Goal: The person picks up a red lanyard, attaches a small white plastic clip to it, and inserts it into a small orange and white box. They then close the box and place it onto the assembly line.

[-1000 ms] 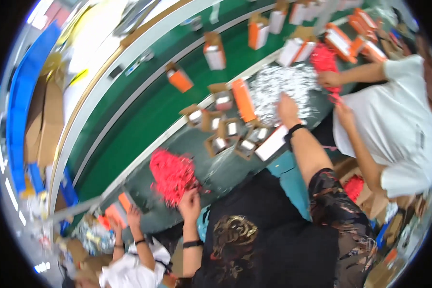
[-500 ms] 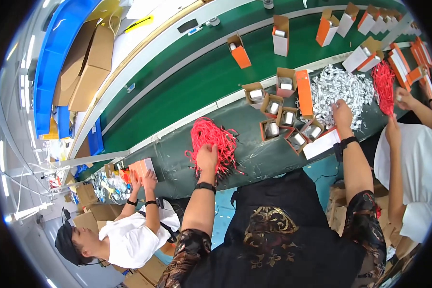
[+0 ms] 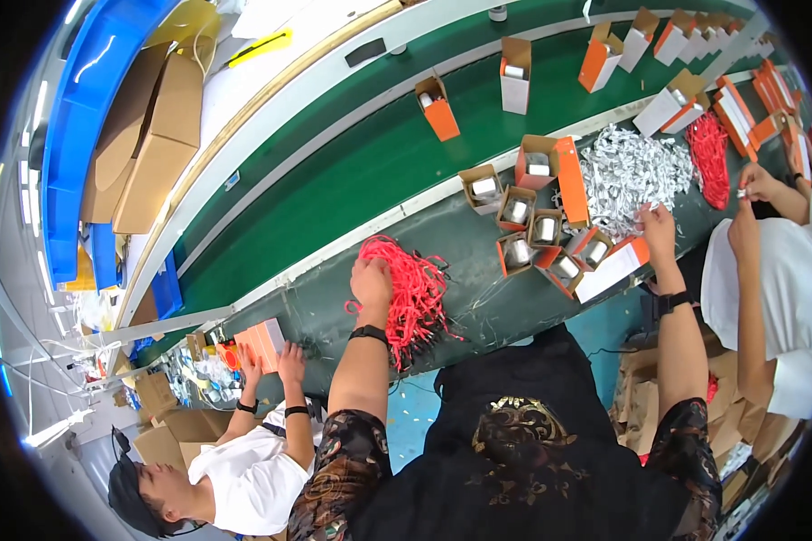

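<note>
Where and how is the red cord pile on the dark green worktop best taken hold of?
Probably by the bunched middle of the red cord pile, coming down from above: the strands are heaped thickest there and lie loose, while stray ends fan out along the right and near edges, where a pinch would likely catch only a few.

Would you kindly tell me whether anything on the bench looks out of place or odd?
Only mildly: the red cords at the left hand lie tangled, some strands straggling toward the near edge of the bench, which looks untidy. I see nothing clearly spilled or damaged.
</note>
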The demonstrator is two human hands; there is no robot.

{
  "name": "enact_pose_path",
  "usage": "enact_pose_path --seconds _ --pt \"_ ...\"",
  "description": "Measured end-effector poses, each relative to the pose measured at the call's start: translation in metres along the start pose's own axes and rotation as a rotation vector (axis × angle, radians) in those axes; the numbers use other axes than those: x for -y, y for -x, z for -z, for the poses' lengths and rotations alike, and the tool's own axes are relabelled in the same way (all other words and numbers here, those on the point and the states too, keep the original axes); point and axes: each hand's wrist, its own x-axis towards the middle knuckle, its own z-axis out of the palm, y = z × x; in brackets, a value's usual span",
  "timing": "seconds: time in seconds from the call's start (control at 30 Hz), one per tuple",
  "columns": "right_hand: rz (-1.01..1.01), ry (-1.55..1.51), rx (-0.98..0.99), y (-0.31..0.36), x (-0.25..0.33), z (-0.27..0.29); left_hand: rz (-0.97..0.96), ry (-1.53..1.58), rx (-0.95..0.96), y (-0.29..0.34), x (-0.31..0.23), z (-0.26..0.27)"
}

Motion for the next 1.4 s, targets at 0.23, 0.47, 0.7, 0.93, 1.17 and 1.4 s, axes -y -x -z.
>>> enact_pose_path --seconds 0.23,0.47,0.7,0.93,1.17,1.4 --pt "-0.082 -0.256 0.01 0.09 0.053 0.032 -0.21 0.252 -0.54 0.025 -0.011 0.066" --pt "0.044 -0.218 0.006 0.159 0.126 0.025 -0.212 0.471 -0.726 0.06 -0.005 0.136" --pt "0.364 -0.193 0.513 0.229 0.204 -0.029 -0.266 1.233 -0.767 0.076 -0.028 0.226" --pt "0.463 -0.006 0.917 0.281 0.289 -0.109 -0.577 0.565 -0.909 0.092 -0.083 0.34" --pt "0.475 0.125 0.992 0.271 0.292 -0.172 -0.611 0.37 -0.586 0.092 -0.13 0.354" --pt "0.881 0.433 1.017 0.281 0.273 -0.182 -0.403 0.796 -0.057 0.094 -0.155 0.349"
